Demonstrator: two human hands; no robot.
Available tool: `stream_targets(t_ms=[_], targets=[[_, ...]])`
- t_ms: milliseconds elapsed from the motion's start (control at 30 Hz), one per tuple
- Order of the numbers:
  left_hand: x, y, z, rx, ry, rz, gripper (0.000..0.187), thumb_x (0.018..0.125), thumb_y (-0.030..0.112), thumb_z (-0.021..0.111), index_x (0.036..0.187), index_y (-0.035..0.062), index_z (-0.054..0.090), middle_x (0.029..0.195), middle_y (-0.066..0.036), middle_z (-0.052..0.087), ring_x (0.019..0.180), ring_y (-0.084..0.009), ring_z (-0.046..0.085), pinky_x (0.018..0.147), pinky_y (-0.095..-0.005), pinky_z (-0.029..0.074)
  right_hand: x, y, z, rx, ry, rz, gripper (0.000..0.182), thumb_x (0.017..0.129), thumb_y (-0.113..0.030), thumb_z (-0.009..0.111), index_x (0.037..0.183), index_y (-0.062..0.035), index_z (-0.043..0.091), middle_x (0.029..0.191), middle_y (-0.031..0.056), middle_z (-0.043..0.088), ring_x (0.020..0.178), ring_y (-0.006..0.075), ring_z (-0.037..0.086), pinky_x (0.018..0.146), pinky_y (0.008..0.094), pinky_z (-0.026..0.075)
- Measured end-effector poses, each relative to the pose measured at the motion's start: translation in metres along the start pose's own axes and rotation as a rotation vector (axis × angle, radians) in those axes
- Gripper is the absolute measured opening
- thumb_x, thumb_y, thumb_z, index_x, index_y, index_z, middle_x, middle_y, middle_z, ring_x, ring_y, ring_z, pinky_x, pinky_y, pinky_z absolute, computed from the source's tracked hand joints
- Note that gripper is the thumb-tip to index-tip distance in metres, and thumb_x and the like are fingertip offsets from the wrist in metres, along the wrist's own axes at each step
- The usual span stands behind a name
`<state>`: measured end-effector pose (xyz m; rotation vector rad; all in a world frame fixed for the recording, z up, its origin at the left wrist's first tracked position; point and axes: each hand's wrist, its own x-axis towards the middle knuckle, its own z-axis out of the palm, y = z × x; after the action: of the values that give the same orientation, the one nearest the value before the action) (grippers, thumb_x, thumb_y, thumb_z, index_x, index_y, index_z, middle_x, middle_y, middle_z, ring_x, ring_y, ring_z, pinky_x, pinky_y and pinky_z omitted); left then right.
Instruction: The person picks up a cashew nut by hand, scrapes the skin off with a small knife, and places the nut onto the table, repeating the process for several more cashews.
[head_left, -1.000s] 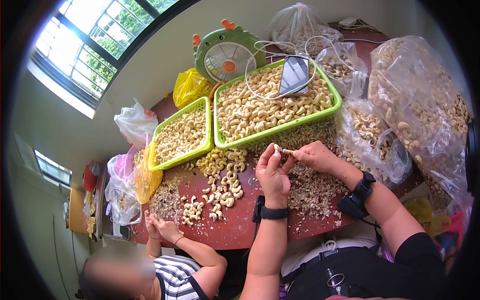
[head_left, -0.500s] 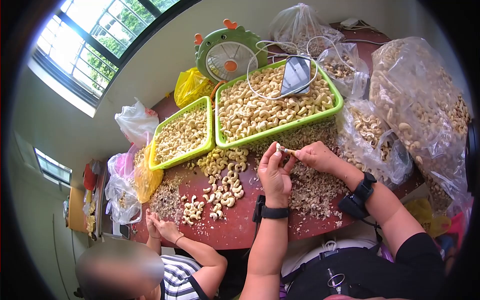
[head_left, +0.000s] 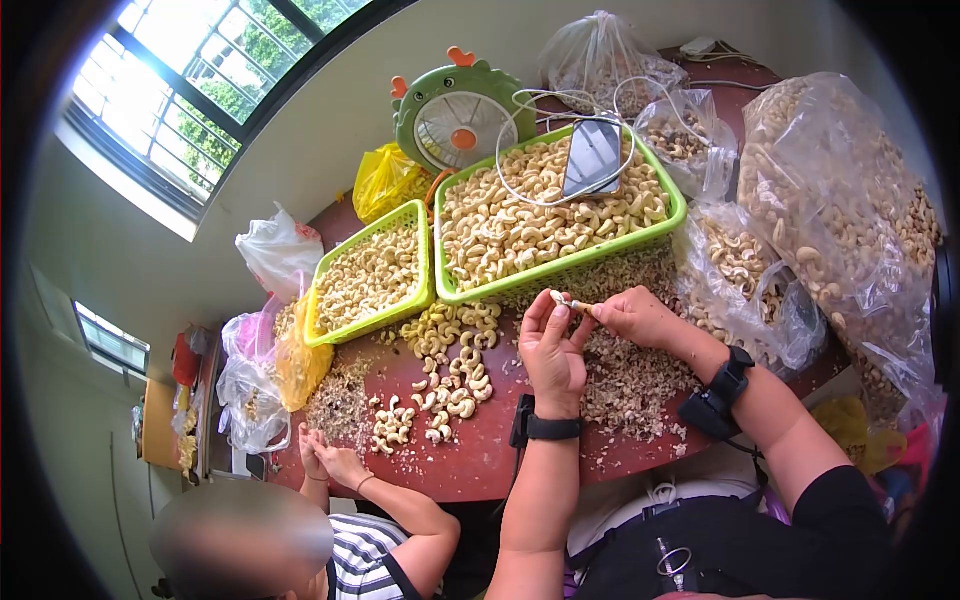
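Between the thumb and fingertips of my left hand (head_left: pixel 552 362) is a pale cashew nut (head_left: pixel 557 297). My right hand (head_left: pixel 638 316) is closed around a small knife (head_left: pixel 583 307) with a yellowish-brown handle, its tip at the nut. Both hands are raised over the red table, just in front of a large green basket (head_left: pixel 560 262) filled with cashews. Brown skin crumbs (head_left: pixel 625 385) lie in a heap below my right hand. To the left of my left hand, loose cashews (head_left: pixel 460 380) are spread on the table.
A smaller green basket (head_left: pixel 428 270) of cashews stands left of the large one. A phone (head_left: pixel 593 158) with a white cable lies on the nuts. Behind are a green fan (head_left: pixel 460 120) and bags; a big nut bag (head_left: pixel 840 200) stands right. A co-worker's hands (head_left: pixel 330 460) are at lower left.
The cashew has turned slightly in my left fingertips, and the knife tip has shifted a little against it. My view has moved slightly; the baskets and piles look the same.
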<state>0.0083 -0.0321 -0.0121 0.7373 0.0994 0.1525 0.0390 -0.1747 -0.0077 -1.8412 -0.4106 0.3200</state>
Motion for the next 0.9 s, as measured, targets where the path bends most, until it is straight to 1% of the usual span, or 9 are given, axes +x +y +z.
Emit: stream_targets(t_ms=[133,233,400,533,600,633,700,800,900], targets=[[0.000,0.000,-0.002,0.026,-0.018,0.004,0.024,0.080,-0.002,0.050,0.103,0.0053,0.050,0.095,-0.008,0.057,0.083,-0.0166,0.057,0.071,-0.0353,0.053,0.000,0.003,0.000,0.012,0.000,-0.016,0.046,0.082,-0.040,0.048,0.058,-0.0016,0.054,0.046,-0.0013,0.042,0.045,0.0066,0.037,0.042,0.0240,0.032],[0.001,-0.001,-0.004,0.013,-0.046,0.013,0.023,0.080,-0.002,0.049,0.102,0.0050,0.050,0.095,-0.009,0.057,0.083,-0.0168,0.058,0.071,-0.0349,0.053,0.001,0.003,-0.001,0.022,-0.010,-0.021,0.045,0.082,-0.041,0.048,0.061,-0.0018,0.056,0.047,-0.0016,0.041,0.045,0.0066,0.037,0.042,0.0238,0.032],[0.001,-0.002,-0.006,-0.002,-0.069,0.014,0.023,0.079,-0.002,0.049,0.101,0.0044,0.050,0.092,-0.008,0.057,0.083,-0.0176,0.058,0.074,-0.0371,0.052,0.000,0.002,-0.003,0.033,-0.028,-0.019,0.042,0.082,-0.039,0.048,0.068,-0.0019,0.061,0.048,-0.0019,0.042,0.046,0.0063,0.037,0.042,0.0232,0.032],[0.000,-0.003,-0.003,-0.026,-0.076,0.016,0.025,0.078,-0.002,0.049,0.103,0.0045,0.049,0.090,-0.008,0.057,0.081,-0.0174,0.057,0.075,-0.0378,0.051,0.001,0.004,-0.005,0.045,-0.012,0.001,0.042,0.083,-0.039,0.047,0.069,-0.0021,0.061,0.048,-0.0017,0.042,0.046,0.0064,0.037,0.043,0.0234,0.032],[-0.003,0.000,0.004,-0.061,-0.007,-0.024,0.026,0.079,-0.001,0.049,0.105,0.0041,0.048,0.086,-0.007,0.057,0.078,-0.0160,0.057,0.075,-0.0372,0.051,0.001,0.004,-0.007,0.113,0.001,0.025,0.044,0.082,-0.041,0.048,0.065,-0.0020,0.059,0.048,-0.0009,0.043,0.046,0.0067,0.038,0.043,0.0234,0.033],[-0.001,0.000,0.002,-0.061,-0.008,-0.023,0.026,0.079,-0.001,0.049,0.105,0.0041,0.048,0.086,-0.007,0.057,0.078,-0.0160,0.057,0.075,-0.0372,0.051,0.002,0.005,-0.009,0.113,0.001,0.024,0.044,0.082,-0.041,0.048,0.065,-0.0020,0.059,0.048,-0.0009,0.043,0.046,0.0067,0.038,0.043,0.0234,0.033],[0.002,0.001,-0.003,-0.058,-0.029,-0.103,0.025,0.081,0.003,0.049,0.107,0.0033,0.047,0.083,-0.006,0.058,0.075,-0.0148,0.057,0.075,-0.0373,0.051,0.004,0.006,-0.014,0.065,0.033,0.057,0.047,0.082,-0.043,0.048,0.059,-0.0024,0.056,0.047,-0.0008,0.044,0.045,0.0068,0.040,0.043,0.0232,0.033],[0.001,-0.001,-0.001,0.036,-0.021,-0.064,0.023,0.083,0.007,0.048,0.106,0.0022,0.048,0.081,-0.005,0.058,0.074,-0.0143,0.058,0.074,-0.0375,0.051,0.003,0.004,-0.015,0.019,0.037,0.016,0.049,0.081,-0.044,0.048,0.055,-0.0028,0.052,0.047,-0.0005,0.045,0.044,0.0069,0.041,0.042,0.0230,0.033],[0.000,0.001,0.001,0.048,-0.022,-0.066,0.022,0.083,0.008,0.049,0.104,0.0017,0.050,0.082,-0.006,0.058,0.074,-0.0151,0.058,0.074,-0.0371,0.052,0.003,0.002,-0.016,0.014,0.020,0.021,0.050,0.081,-0.045,0.048,0.055,-0.0030,0.053,0.047,-0.0007,0.045,0.044,0.0073,0.041,0.042,0.0238,0.034]])
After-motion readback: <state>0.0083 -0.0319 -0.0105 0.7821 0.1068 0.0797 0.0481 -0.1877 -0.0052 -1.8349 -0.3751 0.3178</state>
